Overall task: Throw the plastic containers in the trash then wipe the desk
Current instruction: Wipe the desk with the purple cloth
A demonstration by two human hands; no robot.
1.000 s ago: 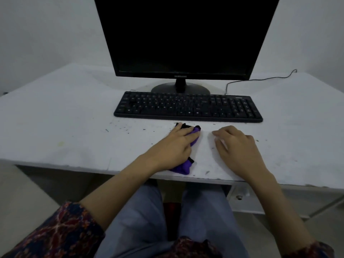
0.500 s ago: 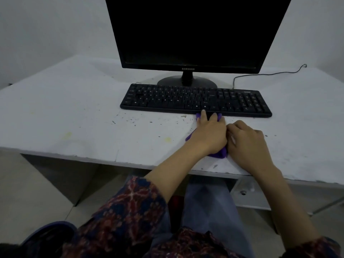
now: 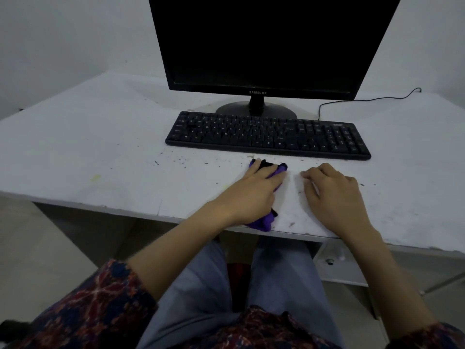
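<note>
Pulled back from the right hand point(image 3: 334, 197), left hand point(image 3: 254, 190) fingers point(image 3: 273, 176) press flat (slightly spread) on the purple cloth point(image 3: 263, 222).

Sleeves point(image 3: 100, 306) are a dark navy fabric with a red-maroon print, pushed up well behind the hands. Forearms bare. Legs point(image 3: 201, 293) in plain grey-blue trousers.
</note>
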